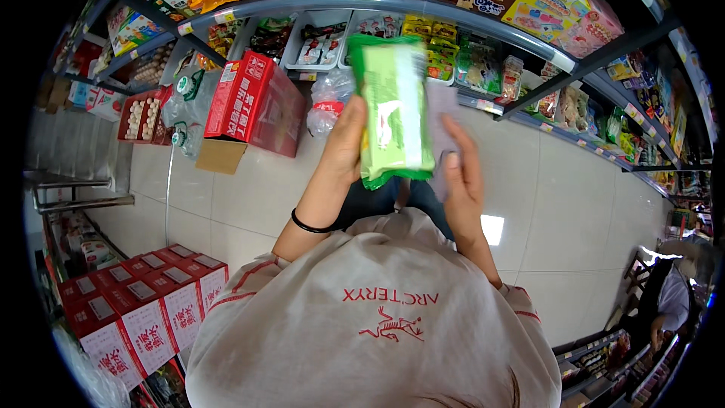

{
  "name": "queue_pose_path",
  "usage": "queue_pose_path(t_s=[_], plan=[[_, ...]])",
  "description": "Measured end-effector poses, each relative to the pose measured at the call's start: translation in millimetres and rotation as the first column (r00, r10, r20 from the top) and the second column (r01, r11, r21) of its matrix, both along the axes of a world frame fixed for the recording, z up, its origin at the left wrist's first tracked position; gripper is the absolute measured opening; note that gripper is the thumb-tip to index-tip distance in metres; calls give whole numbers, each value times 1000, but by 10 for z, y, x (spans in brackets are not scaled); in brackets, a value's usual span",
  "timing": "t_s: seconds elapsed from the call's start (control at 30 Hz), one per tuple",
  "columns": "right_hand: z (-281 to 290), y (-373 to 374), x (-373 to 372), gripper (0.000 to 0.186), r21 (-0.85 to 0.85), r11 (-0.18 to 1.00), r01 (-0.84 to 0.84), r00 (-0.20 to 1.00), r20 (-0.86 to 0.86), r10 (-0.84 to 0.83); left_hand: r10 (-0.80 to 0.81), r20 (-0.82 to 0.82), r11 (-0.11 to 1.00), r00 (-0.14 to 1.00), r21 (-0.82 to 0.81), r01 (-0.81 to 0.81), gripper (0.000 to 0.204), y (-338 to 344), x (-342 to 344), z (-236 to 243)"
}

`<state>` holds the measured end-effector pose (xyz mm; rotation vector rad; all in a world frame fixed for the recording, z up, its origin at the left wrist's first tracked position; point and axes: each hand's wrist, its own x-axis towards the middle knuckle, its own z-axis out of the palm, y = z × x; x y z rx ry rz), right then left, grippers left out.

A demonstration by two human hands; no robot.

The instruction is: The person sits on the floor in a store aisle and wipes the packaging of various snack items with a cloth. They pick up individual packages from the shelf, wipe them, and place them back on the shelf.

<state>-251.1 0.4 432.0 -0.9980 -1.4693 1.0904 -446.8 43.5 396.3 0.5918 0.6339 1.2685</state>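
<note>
A green and pale-green plastic packet (389,117) is held upright in front of me, blurred by motion. My left hand (347,136) grips it along its left edge, with a black band round that wrist. On the other side, my right hand (463,170) is closed on a greyish-purple cloth (441,125). The cloth lies close against the packet's right side; whether it touches cannot be told. Both hands are just below a shelf edge with white trays of small snack packs.
Shelving (362,1) with bagged and boxed snacks curves across the far side. A red carton (260,102), a wrapped bottle pack (330,102) and an egg tray (141,117) stand on the floor. Stacked red-and-white boxes (151,310) are near left. A person (668,295) is at the right.
</note>
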Motion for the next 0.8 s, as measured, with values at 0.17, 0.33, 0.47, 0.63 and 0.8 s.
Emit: queue_pose_path(t_s=[0.17,0.33,0.47,0.63,0.8], plan=[[13,136,-106,42,19,998,-55,990,131,52,9,-235,985,972,167,32,97,-76,44,173],[22,474,-78,43,279,959,55,989,119,-91,-91,-287,987,953,101,125,105,-155,144,331],[148,514,-76,42,244,969,37,992,110,-65,-71,-173,988,982,120,92,100,-152,239,328],[123,353,-71,39,171,981,-89,981,185,57,128,-30,988,991,86,-125,81,73,179,311],[-111,43,80,36,11,978,-206,969,142,203,159,123,981,980,87,-171,71,262,-112,216]])
